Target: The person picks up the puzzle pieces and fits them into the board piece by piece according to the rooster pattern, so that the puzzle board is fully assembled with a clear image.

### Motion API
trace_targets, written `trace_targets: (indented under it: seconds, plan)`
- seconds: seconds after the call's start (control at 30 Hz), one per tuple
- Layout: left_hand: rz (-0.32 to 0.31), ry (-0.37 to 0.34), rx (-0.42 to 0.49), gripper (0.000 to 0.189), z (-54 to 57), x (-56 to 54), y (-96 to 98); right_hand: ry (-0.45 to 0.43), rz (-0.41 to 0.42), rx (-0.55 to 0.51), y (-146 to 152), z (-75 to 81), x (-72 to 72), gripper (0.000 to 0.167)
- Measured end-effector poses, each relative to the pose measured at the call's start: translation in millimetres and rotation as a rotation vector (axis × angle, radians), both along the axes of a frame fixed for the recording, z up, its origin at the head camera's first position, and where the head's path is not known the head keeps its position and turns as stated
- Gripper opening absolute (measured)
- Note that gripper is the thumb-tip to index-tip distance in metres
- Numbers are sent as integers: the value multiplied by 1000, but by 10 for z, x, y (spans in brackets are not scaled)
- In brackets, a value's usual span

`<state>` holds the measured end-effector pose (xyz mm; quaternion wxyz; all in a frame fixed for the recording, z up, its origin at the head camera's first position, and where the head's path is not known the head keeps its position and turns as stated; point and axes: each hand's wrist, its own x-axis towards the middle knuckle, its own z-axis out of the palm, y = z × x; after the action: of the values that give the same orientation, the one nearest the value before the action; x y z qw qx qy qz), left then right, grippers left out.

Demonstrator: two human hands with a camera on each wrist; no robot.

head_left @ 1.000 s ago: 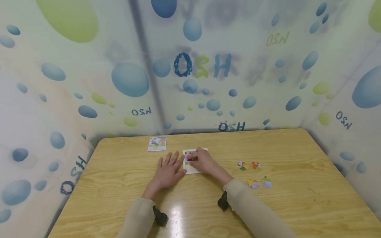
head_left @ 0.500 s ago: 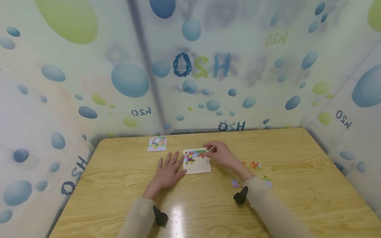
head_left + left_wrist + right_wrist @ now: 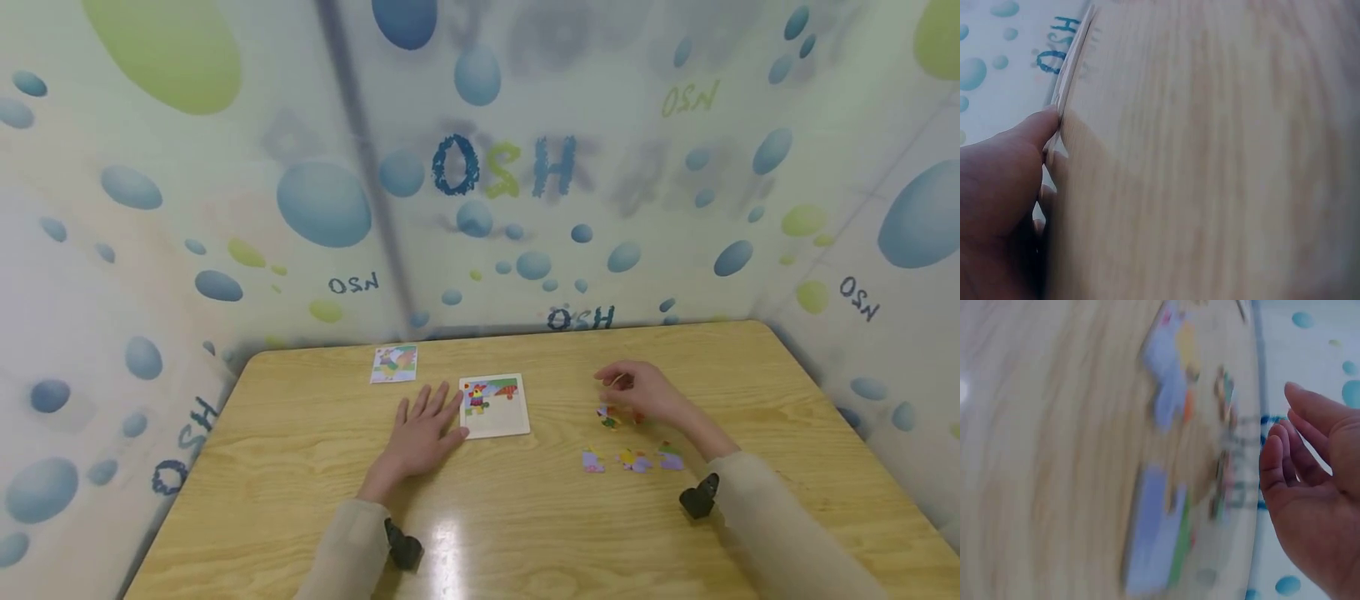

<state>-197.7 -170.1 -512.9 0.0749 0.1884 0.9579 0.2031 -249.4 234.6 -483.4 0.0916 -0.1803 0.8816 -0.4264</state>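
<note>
Left hand (image 3: 423, 435) with fingers spread wide, touching the left side of a puzzle tray (image 3: 501, 425), right hand (image 3: 648, 393) over loose puzzle pieces (image 3: 633, 460) at right, fingers loosely bent, narrowly parted.

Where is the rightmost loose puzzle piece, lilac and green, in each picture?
Head: the piece lies right of centre, below the middle.
Left wrist: not in it.
Right wrist: blurred, the piece lies low, near the middle.
Shared landmark: the table, in all three.

Wooden table (image 3: 757, 383), pale printed walls (image 3: 652, 229)
Blue and green ovals (image 3: 324, 204) and lettering (image 3: 566, 165) dot them; light (image 3: 446, 554) glares off the table.
</note>
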Motion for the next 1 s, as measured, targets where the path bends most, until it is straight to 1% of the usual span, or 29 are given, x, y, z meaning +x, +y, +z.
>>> trace_targets:
  seconds: [0.1, 0.23, 0.4, 0.5, 0.6, 0.7, 0.87, 1.0]
  plan:
    - [2, 3, -4, 67, 1, -5, 7, 8, 53, 33, 95, -19, 22, 34]
    - [7, -3, -5, 67, -4, 2, 5, 12, 147, 55, 158, -53, 46, 35]
    - [4, -7, 0, 67, 14, 15, 4, 7, 188, 39, 175, -111, 55, 33]
    - [5, -8, -2, 67, 30, 23, 10, 10, 193, 30, 174, -146, 57, 31]
    - [0, 9, 24, 66, 52, 25, 19, 1, 187, 26, 177, -156, 50, 29]
    - [-3, 22, 32, 66, 49, 22, 17, -20, 164, 36, 175, -153, 42, 29]
    - [8, 19, 9, 66, 3, 10, 2, -60, 157, 31, 149, -118, -8, 30]
    - [10, 8, 2, 66, 14, 12, 12, -97, 166, 18, 115, -60, -53, 21]
